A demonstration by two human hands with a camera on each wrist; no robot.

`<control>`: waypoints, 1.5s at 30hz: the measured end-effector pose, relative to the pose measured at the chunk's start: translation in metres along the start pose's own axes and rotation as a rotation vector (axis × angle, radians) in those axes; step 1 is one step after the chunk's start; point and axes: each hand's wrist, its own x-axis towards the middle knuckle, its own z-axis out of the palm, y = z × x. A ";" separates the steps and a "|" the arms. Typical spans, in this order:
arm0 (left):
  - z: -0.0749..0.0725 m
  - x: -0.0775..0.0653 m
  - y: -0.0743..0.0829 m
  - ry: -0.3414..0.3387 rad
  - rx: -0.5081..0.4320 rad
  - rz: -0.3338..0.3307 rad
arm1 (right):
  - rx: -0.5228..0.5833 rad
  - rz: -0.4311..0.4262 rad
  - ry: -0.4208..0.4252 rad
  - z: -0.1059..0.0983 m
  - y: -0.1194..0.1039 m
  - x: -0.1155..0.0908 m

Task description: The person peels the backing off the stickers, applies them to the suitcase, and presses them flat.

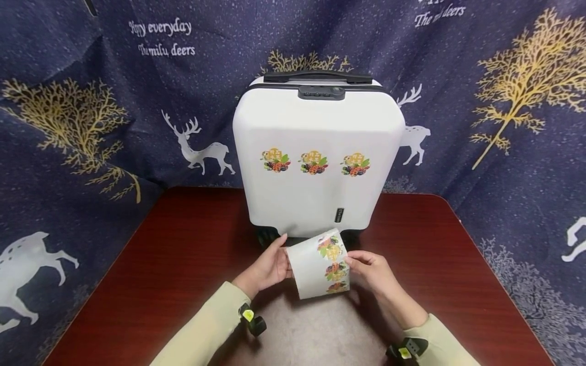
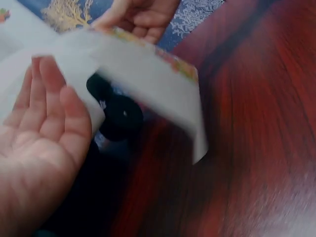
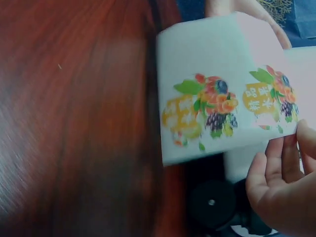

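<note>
A white sticker sheet (image 1: 316,264) with fruit stickers along its right side bends in the air in front of the suitcase. My right hand (image 1: 373,272) pinches its right edge between thumb and fingers, which the right wrist view also shows at the sheet's corner (image 3: 222,94). At the sheet's left edge is my left hand (image 1: 270,264), palm turned up; in the left wrist view its fingers (image 2: 49,98) lie fairly straight. Whether they touch the sheet I cannot tell. The white suitcase (image 1: 316,198) stands upright behind, with three matching fruit stickers in a row across its front.
Black wheels (image 2: 121,118) show under the suitcase, and a black handle (image 1: 318,77) and lock (image 1: 321,93) are at its top. The dark red table (image 1: 197,239) extends to both sides. A blue cloth (image 1: 201,91) with deer and trees hangs behind.
</note>
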 end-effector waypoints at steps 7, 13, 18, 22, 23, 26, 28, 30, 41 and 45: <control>-0.015 0.009 0.012 -0.026 0.167 -0.120 | -0.174 -0.131 -0.179 -0.003 -0.012 0.003; -0.016 0.022 0.023 -0.015 0.349 -0.141 | -0.273 -0.138 -0.322 -0.003 -0.020 0.008; -0.010 0.028 0.032 0.011 0.418 -0.179 | -0.346 -0.140 -0.378 -0.002 -0.025 0.013; -0.008 0.030 0.035 0.035 0.480 -0.188 | -0.362 -0.136 -0.393 0.000 -0.026 0.017; -0.008 0.031 0.035 0.043 0.491 -0.186 | -0.364 -0.134 -0.394 0.001 -0.026 0.018; -0.008 0.031 0.035 0.075 0.495 -0.174 | -0.377 -0.148 -0.401 0.001 -0.026 0.021; -0.008 0.031 0.034 0.105 0.487 -0.163 | -0.400 -0.157 -0.402 0.002 -0.026 0.023; -0.010 0.030 0.034 0.143 0.476 -0.153 | -0.423 -0.160 -0.405 0.001 -0.027 0.024; -0.026 0.021 0.027 0.297 0.449 -0.139 | -0.520 -0.140 -0.375 -0.013 -0.025 0.029; -0.031 0.018 0.023 0.350 0.422 -0.140 | -0.496 -0.113 -0.385 -0.021 -0.025 0.030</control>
